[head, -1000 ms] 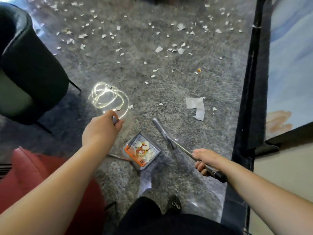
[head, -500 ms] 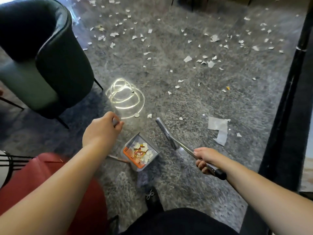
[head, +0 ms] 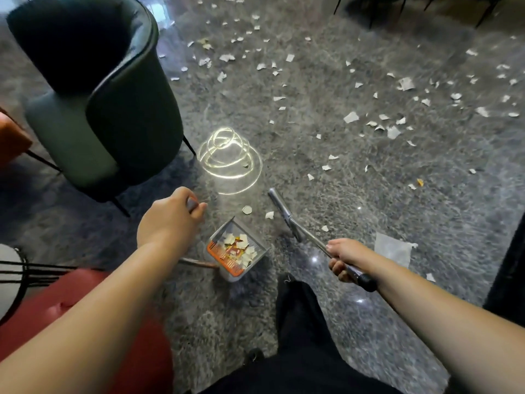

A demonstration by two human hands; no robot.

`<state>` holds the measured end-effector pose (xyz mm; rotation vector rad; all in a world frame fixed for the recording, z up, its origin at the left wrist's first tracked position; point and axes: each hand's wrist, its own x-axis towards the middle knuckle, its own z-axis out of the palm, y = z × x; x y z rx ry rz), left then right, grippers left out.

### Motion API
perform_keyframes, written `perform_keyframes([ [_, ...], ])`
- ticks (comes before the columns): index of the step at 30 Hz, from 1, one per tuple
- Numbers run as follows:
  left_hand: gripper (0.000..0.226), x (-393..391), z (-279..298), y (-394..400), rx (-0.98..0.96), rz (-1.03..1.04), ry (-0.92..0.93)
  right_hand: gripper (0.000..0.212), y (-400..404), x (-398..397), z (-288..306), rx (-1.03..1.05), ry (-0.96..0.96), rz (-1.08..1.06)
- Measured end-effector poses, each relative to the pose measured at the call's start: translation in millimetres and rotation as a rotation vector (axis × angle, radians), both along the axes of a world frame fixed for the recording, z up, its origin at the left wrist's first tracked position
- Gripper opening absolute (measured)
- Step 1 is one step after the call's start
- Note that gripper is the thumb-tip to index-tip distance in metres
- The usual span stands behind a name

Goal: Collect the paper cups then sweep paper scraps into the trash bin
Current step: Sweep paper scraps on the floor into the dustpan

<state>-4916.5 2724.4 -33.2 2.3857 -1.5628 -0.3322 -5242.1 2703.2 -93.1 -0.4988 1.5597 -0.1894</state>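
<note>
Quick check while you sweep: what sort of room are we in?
Probably a lounge or cafe seating area: a dark green armchair, a red padded seat and more chair legs stand on a polished speckled stone floor.

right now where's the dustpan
In the head view the dustpan sits low on the grey floor, centre frame, between the left hand and right hand, holding paper scraps.

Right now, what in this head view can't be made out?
- Broom bristles: foreshortened under its grey head, unseen.
- Dustpan handle: mostly covered by the left hand and forearm.
- Trash bin and paper cups: none in frame.
- Far paper scraps: small and blurred, uncountable.
- Right hand hides part of the broomstick.
</note>
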Motion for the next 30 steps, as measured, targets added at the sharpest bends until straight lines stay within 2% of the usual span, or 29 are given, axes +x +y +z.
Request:
perform_keyframes([
  [7,0.021,7.4,-19.9,-83.0,0.062,0.086,0.009,0.015,-118.5,14.4,-20.2,0.019,0.025,0.151],
  [11,0.022,10.4,-33.1,-122.0,0.096,0.11,0.003,0.028,-177.0,25.7,-31.2,0.031,0.062,0.235],
  [15,0.023,16.7,-42.2,-148.8,0.14,0.145,-0.019,0.032,-224.3,42.8,-44.9,0.041,0.106,0.316],
  [22,0.022,21.2,-44.8,-173.5,0.139,0.146,-0.071,0.031,-272.3,72.4,-69.1,0.025,0.134,0.498],
  [30,0.021,16.1,-46.6,-183.6,0.153,0.134,-0.071,0.02,-277.7,87.1,-80.9,0.104,0.112,0.672],
])
